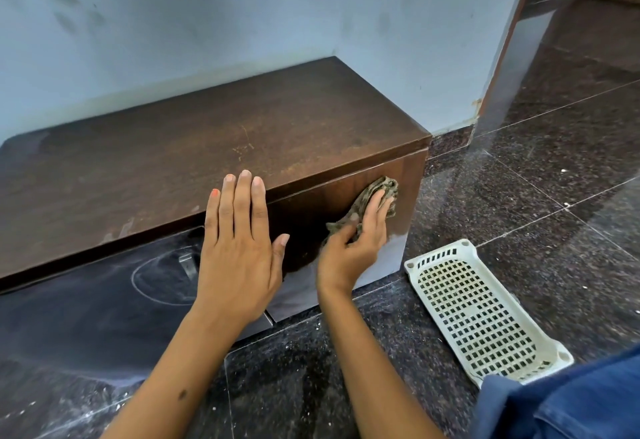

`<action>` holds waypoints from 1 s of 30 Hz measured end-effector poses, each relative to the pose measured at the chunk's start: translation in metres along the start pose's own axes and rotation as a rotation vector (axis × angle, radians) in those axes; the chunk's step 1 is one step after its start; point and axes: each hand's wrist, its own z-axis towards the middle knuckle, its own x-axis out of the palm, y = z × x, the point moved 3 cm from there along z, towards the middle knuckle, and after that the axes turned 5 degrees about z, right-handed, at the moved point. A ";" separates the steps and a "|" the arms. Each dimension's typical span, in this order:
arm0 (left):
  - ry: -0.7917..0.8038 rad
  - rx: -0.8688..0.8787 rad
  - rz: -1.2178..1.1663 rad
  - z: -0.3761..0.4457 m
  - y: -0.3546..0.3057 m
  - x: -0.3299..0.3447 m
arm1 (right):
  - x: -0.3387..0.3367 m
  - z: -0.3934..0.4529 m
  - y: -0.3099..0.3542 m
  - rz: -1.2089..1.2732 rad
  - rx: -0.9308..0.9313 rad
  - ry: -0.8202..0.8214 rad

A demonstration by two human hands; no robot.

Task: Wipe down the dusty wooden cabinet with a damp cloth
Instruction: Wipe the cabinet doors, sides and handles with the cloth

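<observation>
A low dark-brown wooden cabinet [214, 147] stands against a pale wall, its top worn and scratched, its front panels grey with dust. My left hand [239, 241] lies flat with straight fingers over the top's front edge. My right hand [356, 237] presses a crumpled mottled brown cloth [370, 196] against the upper right of the cabinet's front, fingers over it and thumb curled at its lower end. The wood around the cloth looks darker than the dusty strip below.
A white perforated plastic tray [485, 314] lies on the dark speckled stone floor [519, 178] just right of the cabinet. A metal handle [188, 265] shows on the dusty left door. A wall corner [498, 67] stands at the right; my blue-clad knee [571, 400] fills the lower right.
</observation>
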 end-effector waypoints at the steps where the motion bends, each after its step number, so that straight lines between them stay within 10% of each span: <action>1: -0.001 0.002 -0.003 0.000 0.000 0.000 | -0.003 0.002 -0.007 -0.003 0.023 -0.013; 10: 0.027 0.008 0.004 -0.002 0.000 -0.004 | -0.023 0.040 -0.056 0.039 0.529 -0.073; 19: 0.005 0.000 0.013 -0.001 -0.003 0.000 | -0.002 0.011 -0.005 0.020 0.051 -0.048; 30: 0.024 0.005 0.001 -0.002 -0.004 -0.003 | -0.030 0.043 -0.072 0.229 0.827 -0.124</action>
